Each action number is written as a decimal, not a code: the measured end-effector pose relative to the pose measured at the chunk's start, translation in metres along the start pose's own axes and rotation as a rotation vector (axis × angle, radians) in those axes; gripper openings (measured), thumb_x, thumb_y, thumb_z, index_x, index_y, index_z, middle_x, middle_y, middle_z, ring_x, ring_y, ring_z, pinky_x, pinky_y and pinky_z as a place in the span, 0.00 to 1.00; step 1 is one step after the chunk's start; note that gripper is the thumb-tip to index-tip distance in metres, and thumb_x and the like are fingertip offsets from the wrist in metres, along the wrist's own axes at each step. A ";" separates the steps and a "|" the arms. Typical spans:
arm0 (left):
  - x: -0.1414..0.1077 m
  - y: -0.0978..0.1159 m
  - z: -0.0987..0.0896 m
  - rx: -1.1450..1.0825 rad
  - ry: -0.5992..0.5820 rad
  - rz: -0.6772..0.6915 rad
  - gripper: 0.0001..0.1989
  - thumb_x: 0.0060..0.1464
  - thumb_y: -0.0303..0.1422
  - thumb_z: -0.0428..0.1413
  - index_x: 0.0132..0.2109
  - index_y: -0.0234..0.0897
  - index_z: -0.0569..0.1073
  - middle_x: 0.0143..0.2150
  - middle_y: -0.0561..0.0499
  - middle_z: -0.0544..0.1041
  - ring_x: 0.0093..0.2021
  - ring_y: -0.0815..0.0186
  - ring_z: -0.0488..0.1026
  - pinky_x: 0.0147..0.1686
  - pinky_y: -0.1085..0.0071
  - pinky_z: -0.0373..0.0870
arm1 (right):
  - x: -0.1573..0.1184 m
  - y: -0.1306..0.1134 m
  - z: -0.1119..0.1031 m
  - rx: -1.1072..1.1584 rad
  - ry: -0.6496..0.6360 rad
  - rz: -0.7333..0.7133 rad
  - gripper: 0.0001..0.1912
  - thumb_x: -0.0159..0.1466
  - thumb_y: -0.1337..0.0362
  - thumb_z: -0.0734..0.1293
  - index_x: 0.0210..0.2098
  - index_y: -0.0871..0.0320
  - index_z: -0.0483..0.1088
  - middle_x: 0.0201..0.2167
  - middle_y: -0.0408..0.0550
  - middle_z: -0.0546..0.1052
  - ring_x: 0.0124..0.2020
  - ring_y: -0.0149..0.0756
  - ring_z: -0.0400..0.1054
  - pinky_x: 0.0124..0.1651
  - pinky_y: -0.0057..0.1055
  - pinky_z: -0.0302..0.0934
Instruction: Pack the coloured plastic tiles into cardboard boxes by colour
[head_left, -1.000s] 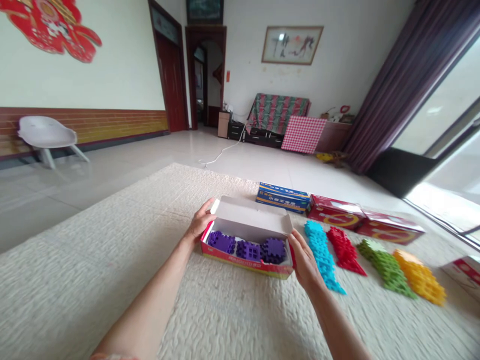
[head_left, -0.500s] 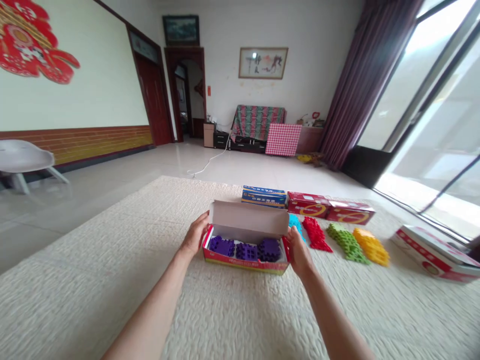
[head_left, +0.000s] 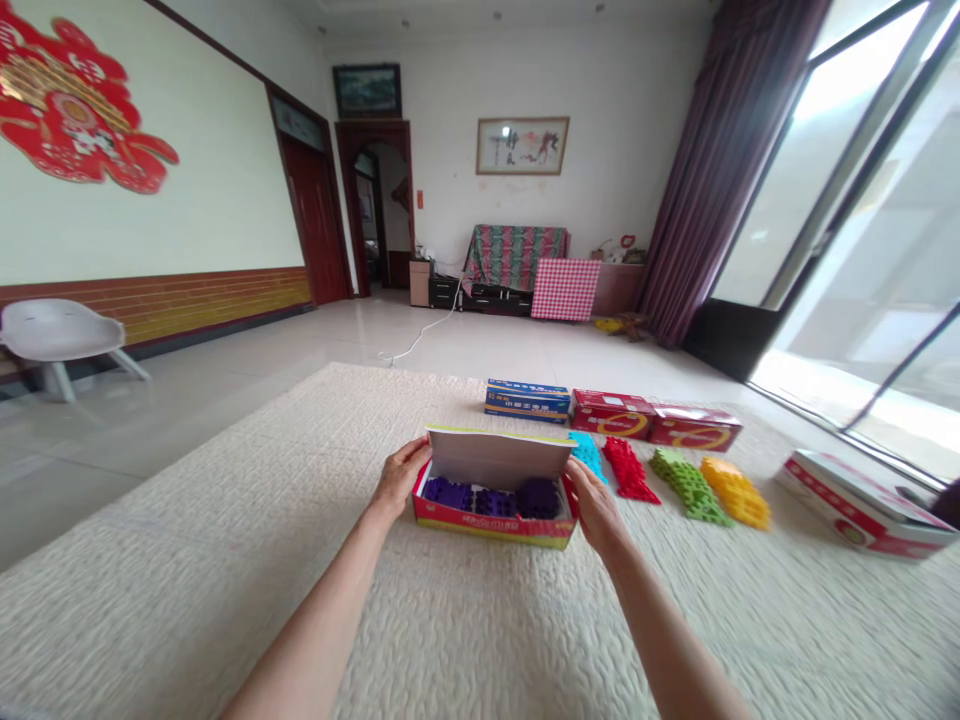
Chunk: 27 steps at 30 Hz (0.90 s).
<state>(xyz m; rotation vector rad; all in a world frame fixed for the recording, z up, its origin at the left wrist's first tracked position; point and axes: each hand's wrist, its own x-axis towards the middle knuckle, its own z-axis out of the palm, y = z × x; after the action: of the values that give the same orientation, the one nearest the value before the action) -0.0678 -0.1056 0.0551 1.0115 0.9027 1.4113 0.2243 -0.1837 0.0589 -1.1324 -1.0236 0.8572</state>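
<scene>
A red and yellow-green cardboard box [head_left: 487,526] stands on the cream mat in front of me. Inside it lie purple plastic interlocking blocks [head_left: 495,502] in three clusters. The box's lid [head_left: 501,455], grey inside, is tilted up at the back and leans partly forward over the blocks. My left hand [head_left: 403,478] grips the lid's left corner and the box's left end. At the opposite end, my right hand [head_left: 590,492] holds the lid's right corner, its fingers bent against the side. Some fingertips are hidden behind the cardboard.
Behind the box stand a blue box [head_left: 527,402] and two red boxes [head_left: 611,414]. Rows of cyan [head_left: 588,455], red [head_left: 630,470], green [head_left: 688,487] and yellow blocks [head_left: 735,492] lie to the right. Beyond them rests a white-and-red box [head_left: 862,505].
The lid has swung forward and lower over the purple blocks, with both hands moving along at its corners. The camera view has tilted slightly upward.
</scene>
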 end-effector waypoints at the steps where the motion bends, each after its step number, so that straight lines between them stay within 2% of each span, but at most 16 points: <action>1: 0.000 0.000 0.000 0.006 -0.009 0.000 0.23 0.34 0.41 0.67 0.40 0.34 0.78 0.35 0.49 0.81 0.36 0.61 0.76 0.40 0.67 0.68 | -0.001 0.000 0.000 0.010 -0.001 0.011 0.23 0.56 0.45 0.65 0.43 0.52 0.74 0.37 0.44 0.80 0.41 0.43 0.73 0.41 0.39 0.67; 7: -0.001 0.002 -0.007 0.057 -0.075 -0.014 0.17 0.35 0.39 0.67 0.33 0.36 0.78 0.27 0.53 0.79 0.29 0.65 0.74 0.32 0.71 0.66 | -0.007 -0.004 -0.008 0.054 -0.018 0.062 0.23 0.51 0.47 0.71 0.40 0.54 0.75 0.37 0.46 0.80 0.41 0.44 0.73 0.44 0.40 0.66; 11: -0.005 0.004 -0.013 0.093 -0.111 -0.033 0.19 0.34 0.37 0.67 0.37 0.35 0.79 0.30 0.51 0.79 0.32 0.63 0.75 0.35 0.70 0.67 | -0.012 -0.008 -0.018 0.053 -0.045 0.072 0.24 0.49 0.50 0.73 0.41 0.55 0.75 0.41 0.48 0.79 0.42 0.43 0.72 0.46 0.39 0.64; 14: -0.008 0.004 -0.017 0.118 -0.117 -0.050 0.21 0.32 0.36 0.68 0.38 0.35 0.79 0.32 0.49 0.80 0.34 0.61 0.76 0.35 0.70 0.67 | -0.018 -0.009 -0.023 0.033 -0.085 0.077 0.25 0.49 0.51 0.73 0.43 0.56 0.75 0.48 0.51 0.76 0.46 0.45 0.70 0.48 0.40 0.63; 19: -0.011 -0.001 -0.020 0.120 -0.096 -0.056 0.21 0.32 0.36 0.67 0.38 0.34 0.79 0.35 0.48 0.81 0.37 0.59 0.76 0.38 0.68 0.68 | -0.036 -0.014 -0.023 0.027 -0.176 0.015 0.23 0.58 0.46 0.64 0.45 0.53 0.74 0.60 0.50 0.65 0.57 0.45 0.62 0.54 0.41 0.60; 21: -0.010 -0.002 -0.019 0.117 -0.091 -0.063 0.21 0.34 0.35 0.66 0.39 0.34 0.79 0.34 0.48 0.81 0.37 0.58 0.77 0.38 0.67 0.69 | -0.043 -0.017 -0.020 -0.011 -0.204 -0.021 0.23 0.59 0.46 0.63 0.48 0.51 0.72 0.62 0.48 0.63 0.60 0.44 0.59 0.56 0.41 0.58; 24: -0.012 -0.001 -0.019 0.111 -0.096 -0.076 0.21 0.36 0.35 0.65 0.41 0.33 0.79 0.35 0.46 0.82 0.38 0.56 0.77 0.39 0.66 0.69 | -0.049 -0.022 -0.016 -0.124 -0.206 -0.054 0.23 0.56 0.49 0.68 0.49 0.49 0.72 0.62 0.48 0.63 0.60 0.46 0.58 0.56 0.43 0.58; 27: -0.020 0.005 -0.022 0.089 -0.107 -0.081 0.22 0.39 0.38 0.63 0.44 0.34 0.78 0.41 0.44 0.81 0.45 0.54 0.75 0.41 0.65 0.69 | -0.049 -0.023 -0.013 -0.161 -0.174 -0.068 0.23 0.55 0.48 0.68 0.48 0.50 0.72 0.60 0.50 0.66 0.60 0.48 0.58 0.55 0.44 0.60</action>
<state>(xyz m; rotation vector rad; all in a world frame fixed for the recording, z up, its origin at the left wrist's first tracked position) -0.0895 -0.1252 0.0504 1.0951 0.9240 1.2465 0.2215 -0.2384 0.0705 -1.1657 -1.2870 0.8417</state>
